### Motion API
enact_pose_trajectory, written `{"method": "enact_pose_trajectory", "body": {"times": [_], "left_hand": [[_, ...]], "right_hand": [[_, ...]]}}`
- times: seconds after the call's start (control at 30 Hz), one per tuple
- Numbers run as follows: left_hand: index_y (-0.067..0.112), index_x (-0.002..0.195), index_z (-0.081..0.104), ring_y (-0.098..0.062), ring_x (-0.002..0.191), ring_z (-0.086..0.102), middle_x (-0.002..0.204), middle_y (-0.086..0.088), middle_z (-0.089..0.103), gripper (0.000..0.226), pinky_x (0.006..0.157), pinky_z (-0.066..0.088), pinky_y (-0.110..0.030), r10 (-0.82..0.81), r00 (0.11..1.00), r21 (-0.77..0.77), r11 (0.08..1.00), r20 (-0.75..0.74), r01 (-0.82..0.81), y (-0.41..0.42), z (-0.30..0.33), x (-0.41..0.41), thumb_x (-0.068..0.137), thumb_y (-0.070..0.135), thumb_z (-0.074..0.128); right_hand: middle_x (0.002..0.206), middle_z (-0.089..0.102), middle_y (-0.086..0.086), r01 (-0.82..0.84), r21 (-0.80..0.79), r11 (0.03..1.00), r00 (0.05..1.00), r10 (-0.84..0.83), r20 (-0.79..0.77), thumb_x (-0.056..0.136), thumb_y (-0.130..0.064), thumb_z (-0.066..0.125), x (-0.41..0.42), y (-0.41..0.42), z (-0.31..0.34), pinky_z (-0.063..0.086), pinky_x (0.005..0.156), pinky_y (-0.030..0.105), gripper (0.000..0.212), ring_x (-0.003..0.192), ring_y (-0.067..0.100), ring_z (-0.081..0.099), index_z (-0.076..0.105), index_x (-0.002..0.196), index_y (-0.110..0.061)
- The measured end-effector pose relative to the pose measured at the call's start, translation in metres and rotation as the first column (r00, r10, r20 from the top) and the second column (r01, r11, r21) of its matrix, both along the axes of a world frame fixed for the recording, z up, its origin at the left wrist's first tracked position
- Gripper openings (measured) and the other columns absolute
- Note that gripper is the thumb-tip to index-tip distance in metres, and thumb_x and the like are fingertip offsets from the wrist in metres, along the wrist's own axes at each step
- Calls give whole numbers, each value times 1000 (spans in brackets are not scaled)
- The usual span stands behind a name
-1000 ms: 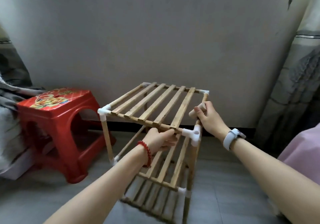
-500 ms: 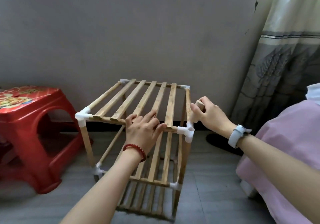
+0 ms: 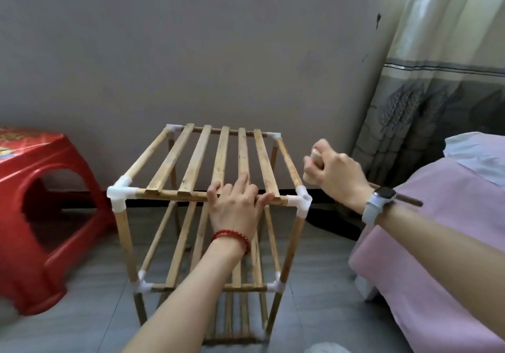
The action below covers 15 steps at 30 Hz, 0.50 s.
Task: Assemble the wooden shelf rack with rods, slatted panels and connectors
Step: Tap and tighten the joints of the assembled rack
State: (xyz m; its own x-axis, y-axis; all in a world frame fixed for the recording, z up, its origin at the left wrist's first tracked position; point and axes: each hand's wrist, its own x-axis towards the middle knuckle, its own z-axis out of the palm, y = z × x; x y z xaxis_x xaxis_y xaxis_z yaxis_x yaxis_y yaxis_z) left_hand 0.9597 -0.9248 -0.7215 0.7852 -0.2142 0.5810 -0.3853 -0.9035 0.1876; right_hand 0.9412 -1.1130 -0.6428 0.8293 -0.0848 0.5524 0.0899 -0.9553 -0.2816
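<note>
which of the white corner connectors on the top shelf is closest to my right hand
The near right connector, at the front right corner of the top shelf. It sits just below the right hand; the other three top connectors are farther left or back by the wall.

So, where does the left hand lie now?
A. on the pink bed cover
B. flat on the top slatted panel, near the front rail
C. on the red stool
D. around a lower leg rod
B: the left hand lies with fingers spread on the top slatted panel.
</note>
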Motion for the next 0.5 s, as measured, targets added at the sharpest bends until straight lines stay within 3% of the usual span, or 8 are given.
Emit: {"method": "enact_pose_trajectory", "body": {"times": [0.07,0.13,0.2,0.23,0.27,0.4,0.43,0.5], "left_hand": [[22,88,69,-23,95,63,130,-1,58,65,97,18,-40,-2,1000,-19,1000,14,2,-1,1,-2,89,57,15],[22,89,69,-23,97,63,131,-1,58,67,98,18,-40,-7,1000,-10,1000,6,7,1,1,-2,88,58,12],[25,94,68,-21,104,60,137,1,52,63,100,16,-39,9,1000,20,1000,-21,-9,1,1,-1,90,58,14],[26,97,67,-19,107,58,139,3,50,59,102,14,-39,16,1000,36,999,-27,-15,2,0,0,91,58,17],[27,99,66,-18,108,57,141,4,48,56,102,13,-39,26,999,43,999,-21,-25,2,-1,2,91,58,20],[28,100,65,-18,108,58,142,4,46,57,102,13,-40,33,999,67,997,-28,-31,2,-1,1,91,58,18],[28,103,65,-18,109,57,142,4,46,57,103,13,-40,39,999,64,997,-33,-37,2,1,-1,91,58,18],[30,111,62,-18,115,52,142,6,45,50,102,14,-41,21,998,76,997,-51,-18,5,3,-1,93,57,23]], "right_hand": [[51,48,-18,-32,166,986,956,-18,292,88,-43,44,7,-11,33,34,61,31,20,60,24,51,34,84,-27],[50,42,-15,-18,164,986,908,-53,415,89,-42,39,2,-7,26,31,55,28,18,55,26,52,34,83,-25],[57,44,-8,50,-21,999,991,-47,126,94,-36,40,-8,6,-14,27,53,30,19,59,31,55,33,85,-20],[63,49,-4,15,-48,999,997,-19,-72,94,-35,42,-12,5,-25,28,56,31,18,65,31,56,34,87,-20],[67,53,-5,-5,-29,1000,990,1,-143,94,-36,43,-10,1,-21,30,58,32,18,70,31,56,34,88,-22],[61,63,-17,-70,294,953,976,6,216,89,-41,43,-2,-9,16,37,59,29,19,66,7,57,36,85,-24],[61,63,-12,-81,248,965,981,33,190,91,-40,43,-5,-1,9,37,57,29,19,65,11,58,36,86,-23],[68,60,-4,-39,95,995,997,45,-59,94,-35,43,-11,16,-22,36,55,31,18,64,24,57,36,88,-20]]}}
